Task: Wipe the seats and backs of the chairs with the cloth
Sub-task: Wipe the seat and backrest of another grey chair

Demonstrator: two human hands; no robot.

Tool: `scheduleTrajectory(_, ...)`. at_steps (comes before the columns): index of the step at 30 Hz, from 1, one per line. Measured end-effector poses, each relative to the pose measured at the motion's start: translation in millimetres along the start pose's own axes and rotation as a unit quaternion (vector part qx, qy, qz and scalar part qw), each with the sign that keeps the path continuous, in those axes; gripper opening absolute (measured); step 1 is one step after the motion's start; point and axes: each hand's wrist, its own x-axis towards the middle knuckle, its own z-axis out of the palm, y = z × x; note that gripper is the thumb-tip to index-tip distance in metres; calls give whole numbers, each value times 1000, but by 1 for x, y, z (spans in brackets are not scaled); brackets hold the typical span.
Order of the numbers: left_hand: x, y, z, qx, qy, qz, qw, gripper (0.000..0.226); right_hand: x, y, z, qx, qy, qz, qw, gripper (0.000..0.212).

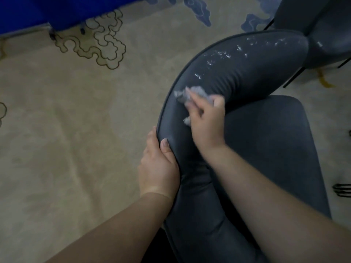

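Beige carpet point(76, 130) | second chair point(322, 25) behind | blue cloth-covered table point(38, 10) upper-left

Beige carpet point(76, 149) covers floor, printed with dark-outlined cloud scrolls point(98, 42) far beyond left hand's grip and blue cloud patches point(197, 14) well beyond right hand's grip; grey chair point(266, 149) stands on carpet, both grips on its curved back; second dark chair point(322, 31) stands beyond it, thin black legs on carpet; blue drape point(57, 10) meets carpet at far left edge; small yellow mark point(325, 82) on carpet by second chair's legs.
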Motion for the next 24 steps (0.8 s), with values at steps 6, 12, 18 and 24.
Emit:
scheduleTrajectory(6, 1, 5, -1, 7, -12, -12, 1000, 46, -32, 9, -9, 32, -2, 21, 999, 35)
scheduleTrajectory(12, 1, 3, -1, 18, -2, 4, 1000, 49, -7, 9, -4, 58, 22, 65, 996, 36)
scheduleTrajectory(18, 2, -1, 0, 17, -8, -6, 1000, 46, -78, 16, -22, 81, -25, 102, 991, 44)
scheduleTrajectory(24, 3, 4, -4, 32, -22, -13, 999, 44, -66, 9, -34, 77, -69, 137, 985, 36)
